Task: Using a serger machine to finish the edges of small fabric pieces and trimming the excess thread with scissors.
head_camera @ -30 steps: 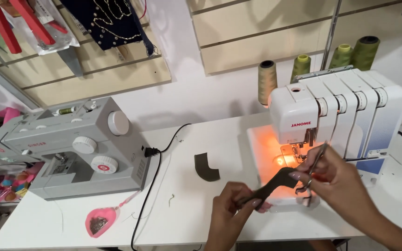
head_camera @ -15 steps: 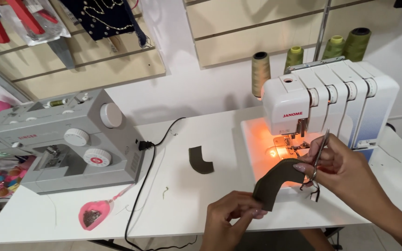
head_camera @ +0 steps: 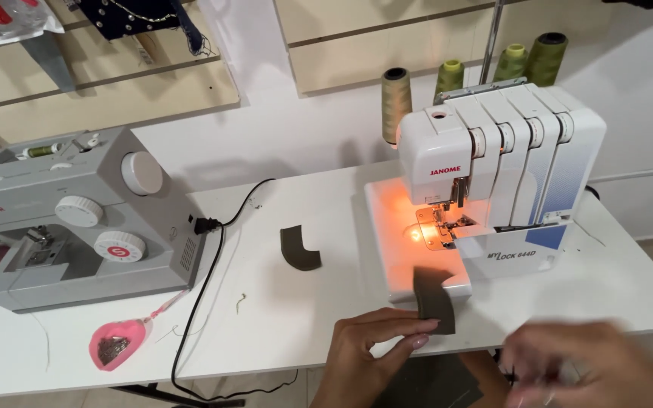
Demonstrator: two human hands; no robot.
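Left hand (head_camera: 368, 344) pinches dark fabric (head_camera: 434, 298) at serger (head_camera: 493, 174) bed; right hand (head_camera: 591, 363) blurred, grip unclear. Keep fabric flat, edge aligned with foot.

The right hand (head_camera: 591, 366) was smeared by motion blur at the lower edge, so its grip could not be judged. The left hand (head_camera: 376, 351) was cut off at the wrist by the bottom edge. The grey sewing machine (head_camera: 77, 219) ran out of view on the left. Contents of the pink dish (head_camera: 117, 346) were too small to identify. Dark cloth (head_camera: 432, 381) below the counter (head_camera: 304, 317) was partly hidden.
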